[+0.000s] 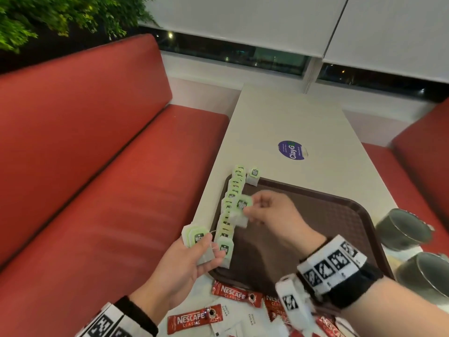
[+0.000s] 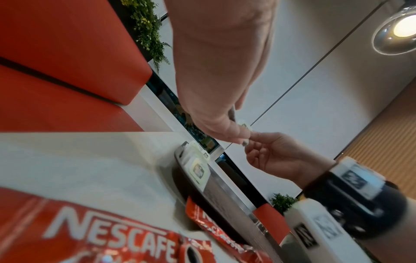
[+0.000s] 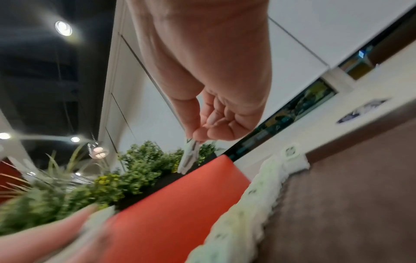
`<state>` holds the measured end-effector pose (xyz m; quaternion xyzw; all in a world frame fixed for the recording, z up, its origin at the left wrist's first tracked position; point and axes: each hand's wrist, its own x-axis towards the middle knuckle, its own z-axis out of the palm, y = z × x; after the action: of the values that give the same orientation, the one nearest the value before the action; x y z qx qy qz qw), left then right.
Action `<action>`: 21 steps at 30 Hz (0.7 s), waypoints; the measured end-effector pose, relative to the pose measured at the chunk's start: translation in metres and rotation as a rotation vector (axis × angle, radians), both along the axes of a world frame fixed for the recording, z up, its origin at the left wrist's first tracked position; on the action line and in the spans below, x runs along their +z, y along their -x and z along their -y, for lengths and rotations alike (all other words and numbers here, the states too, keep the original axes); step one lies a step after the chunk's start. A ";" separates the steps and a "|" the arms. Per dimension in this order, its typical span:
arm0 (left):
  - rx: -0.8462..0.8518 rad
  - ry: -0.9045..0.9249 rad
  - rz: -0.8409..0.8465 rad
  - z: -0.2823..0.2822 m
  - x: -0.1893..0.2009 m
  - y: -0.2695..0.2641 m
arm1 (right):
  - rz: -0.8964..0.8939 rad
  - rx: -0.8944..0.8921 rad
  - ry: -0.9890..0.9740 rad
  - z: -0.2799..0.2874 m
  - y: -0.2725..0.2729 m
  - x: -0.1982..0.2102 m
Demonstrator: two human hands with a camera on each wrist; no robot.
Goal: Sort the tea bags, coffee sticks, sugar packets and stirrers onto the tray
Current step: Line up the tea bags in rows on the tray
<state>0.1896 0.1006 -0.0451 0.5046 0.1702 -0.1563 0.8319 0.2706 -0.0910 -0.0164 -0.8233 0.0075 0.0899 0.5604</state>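
A dark brown, textured plastic tray (image 1: 335,215) with rounded corners sits on a smooth off-white worktop (image 1: 286,117). Down its left edge runs a row of pale green paper tea bags (image 1: 230,205), overlapping like tiles, too many to count surely. One more tea bag (image 1: 254,176) lies at the far corner. The right hand (image 1: 272,212) pinches one tea bag (image 1: 243,207) above the row. The left hand (image 1: 179,266) grips a small bunch of tea bags (image 1: 196,238). Several glossy red coffee sticks (image 1: 233,294) and flat white sugar packets (image 1: 245,317) lie nearest. Two grey metal cups (image 1: 403,229) stand right.
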 end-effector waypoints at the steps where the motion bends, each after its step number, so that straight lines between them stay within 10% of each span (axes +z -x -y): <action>1: 0.010 0.000 -0.023 -0.003 -0.002 0.000 | 0.049 -0.053 0.049 0.005 -0.017 0.001; 21: 0.140 0.061 -0.135 -0.040 -0.007 0.019 | -0.037 -0.231 0.647 0.018 -0.166 -0.063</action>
<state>0.1703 0.1404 -0.0519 0.4541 0.2556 -0.1365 0.8425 0.4364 -0.1088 -0.0795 -0.9503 0.1389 0.0336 0.2764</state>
